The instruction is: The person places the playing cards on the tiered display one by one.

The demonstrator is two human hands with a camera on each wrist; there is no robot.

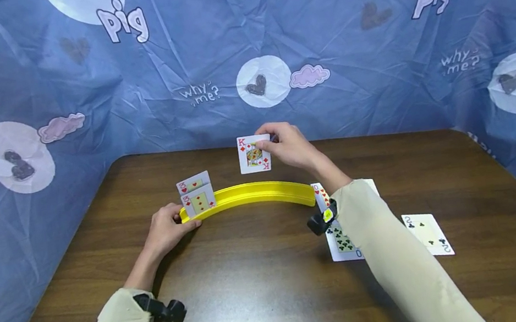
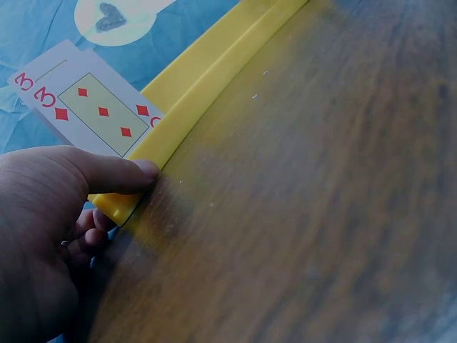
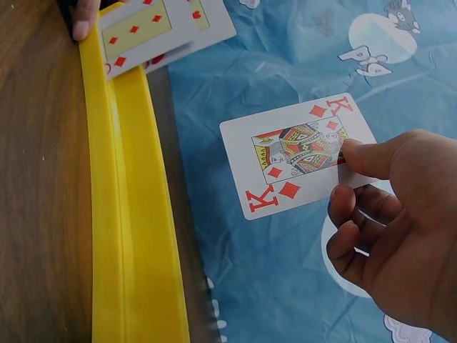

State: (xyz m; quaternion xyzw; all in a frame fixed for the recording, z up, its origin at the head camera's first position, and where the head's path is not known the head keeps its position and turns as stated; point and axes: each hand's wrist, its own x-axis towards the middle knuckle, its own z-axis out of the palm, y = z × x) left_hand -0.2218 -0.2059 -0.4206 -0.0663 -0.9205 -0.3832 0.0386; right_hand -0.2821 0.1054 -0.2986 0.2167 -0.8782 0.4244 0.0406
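My right hand [image 1: 290,148] pinches the king of diamonds [image 3: 293,161] between thumb and fingers, its face toward me, above and behind the curved yellow card holder [image 1: 252,192]. At the holder's left end, my left hand [image 1: 165,230] grips it, thumb on the front and fingers behind, as the left wrist view shows. The three of diamonds [image 2: 103,111] stands in the holder close to that hand, leaning slightly. Behind it rises the three of hearts [image 1: 191,184], its lower part hidden by the front card.
Right of the holder, several cards, among them a ten of clubs [image 1: 342,243], lie face up, partly covered by my right forearm. A two of clubs [image 1: 429,235] lies farther right on the brown wooden table [image 1: 258,294]. Blue printed cloth [image 1: 200,41] hangs behind the table.
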